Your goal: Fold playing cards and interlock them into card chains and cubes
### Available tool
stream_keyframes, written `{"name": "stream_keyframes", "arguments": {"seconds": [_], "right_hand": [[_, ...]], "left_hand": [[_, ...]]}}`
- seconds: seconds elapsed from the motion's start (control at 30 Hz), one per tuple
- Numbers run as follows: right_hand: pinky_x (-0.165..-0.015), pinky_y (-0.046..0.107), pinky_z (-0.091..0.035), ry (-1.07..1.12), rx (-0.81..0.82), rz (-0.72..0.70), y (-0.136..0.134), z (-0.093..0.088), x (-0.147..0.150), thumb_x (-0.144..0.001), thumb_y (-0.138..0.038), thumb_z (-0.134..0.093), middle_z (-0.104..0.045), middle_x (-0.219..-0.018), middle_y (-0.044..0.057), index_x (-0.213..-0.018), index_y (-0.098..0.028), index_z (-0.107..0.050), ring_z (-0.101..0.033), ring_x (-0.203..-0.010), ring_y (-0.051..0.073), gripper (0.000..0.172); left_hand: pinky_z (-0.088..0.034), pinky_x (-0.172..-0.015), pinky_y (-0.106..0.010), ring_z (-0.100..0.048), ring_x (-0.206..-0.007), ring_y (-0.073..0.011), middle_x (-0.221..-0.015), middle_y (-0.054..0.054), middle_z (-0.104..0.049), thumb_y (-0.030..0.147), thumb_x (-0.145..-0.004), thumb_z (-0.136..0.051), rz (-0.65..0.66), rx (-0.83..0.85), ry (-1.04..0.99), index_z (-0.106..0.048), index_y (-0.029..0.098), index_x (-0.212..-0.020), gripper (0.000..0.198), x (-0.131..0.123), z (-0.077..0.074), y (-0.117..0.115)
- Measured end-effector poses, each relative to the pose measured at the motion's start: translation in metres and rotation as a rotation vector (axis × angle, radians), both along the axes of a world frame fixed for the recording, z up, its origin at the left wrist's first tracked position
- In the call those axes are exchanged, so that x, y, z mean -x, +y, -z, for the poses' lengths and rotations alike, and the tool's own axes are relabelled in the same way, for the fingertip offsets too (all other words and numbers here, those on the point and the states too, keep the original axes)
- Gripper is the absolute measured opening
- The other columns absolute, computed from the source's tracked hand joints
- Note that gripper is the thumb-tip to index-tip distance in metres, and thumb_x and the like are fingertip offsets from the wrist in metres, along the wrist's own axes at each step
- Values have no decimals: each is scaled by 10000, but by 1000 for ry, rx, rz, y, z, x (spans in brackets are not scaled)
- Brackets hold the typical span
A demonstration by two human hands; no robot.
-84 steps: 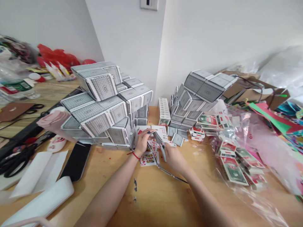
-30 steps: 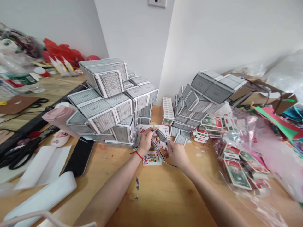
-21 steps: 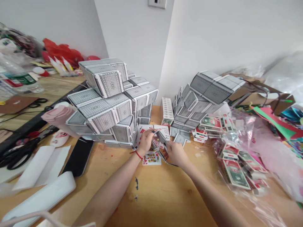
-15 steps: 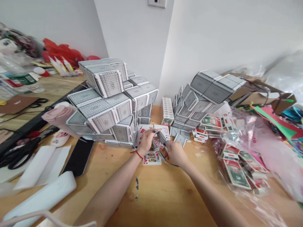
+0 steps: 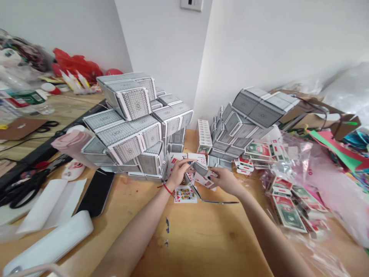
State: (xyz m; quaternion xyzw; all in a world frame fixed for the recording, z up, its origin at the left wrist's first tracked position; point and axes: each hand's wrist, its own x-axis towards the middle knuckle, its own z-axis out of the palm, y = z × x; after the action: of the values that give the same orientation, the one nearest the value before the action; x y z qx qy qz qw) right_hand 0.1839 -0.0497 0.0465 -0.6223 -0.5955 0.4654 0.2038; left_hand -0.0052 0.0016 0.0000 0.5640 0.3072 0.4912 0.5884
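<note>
My left hand (image 5: 178, 173) and my right hand (image 5: 226, 179) meet over the wooden table (image 5: 201, 238), both pinched on a small folded piece of grey-backed playing cards (image 5: 199, 167). A red string circles my left wrist. Under the hands lie loose face-up cards, among them a king card (image 5: 185, 194). Just left of my left hand rises a big stack of folded card blocks (image 5: 129, 130). A second pile of card blocks (image 5: 248, 113) stands behind my right hand.
Flat red and green card boxes (image 5: 285, 211) lie in clear plastic at the right. A black phone (image 5: 96, 192), white paper (image 5: 49, 204) and scissors (image 5: 20, 188) are at the left. A white strip of tabs (image 5: 204, 132) leans by the wall corner.
My right hand has moved to the right and a little away, and its forearm has swung outward. The left hand keeps its place on the folded cards.
</note>
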Motion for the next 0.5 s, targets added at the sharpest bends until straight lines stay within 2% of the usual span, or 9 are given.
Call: {"name": "stream_keyframes", "arguments": {"seconds": [0.1,0.23,0.37,0.5], "right_hand": [[-599,250,-521,114,25,30,-1,1,-20,-799,-252,-493,-689,-771,62,-851,-136,-602,-679,-723,187,167],[-601,280,-538,181,-25,26,-4,6,-31,-749,-426,-579,-690,-699,74,-785,-135,-617,-680,-670,201,296],[-537,282,-527,251,-106,96,-1,16,-27,-699,-525,-602,-669,-608,69,-672,-140,-597,-646,-536,178,386],[-496,263,-480,388,-234,237,5,26,-14,-685,-489,-627,-635,-556,33,-668,-154,-588,-588,-475,147,338]], "left_hand": [[-463,-852,-352,-606,-903,-206,-938,-48,-693,181,-707,-486,78,-70,95,-701,164,-880,277,6,-5,3],[-459,-803,-305,-612,-851,-193,-898,-55,-699,94,-634,-503,205,-81,256,-694,144,-918,346,9,-7,6],[-439,-820,-284,-597,-882,-183,-905,-57,-692,79,-631,-538,191,-102,328,-687,132,-877,293,6,-5,8],[-453,-728,-263,-593,-798,-166,-827,-53,-675,209,-699,-590,158,-12,290,-648,122,-830,168,4,-1,9]]}}
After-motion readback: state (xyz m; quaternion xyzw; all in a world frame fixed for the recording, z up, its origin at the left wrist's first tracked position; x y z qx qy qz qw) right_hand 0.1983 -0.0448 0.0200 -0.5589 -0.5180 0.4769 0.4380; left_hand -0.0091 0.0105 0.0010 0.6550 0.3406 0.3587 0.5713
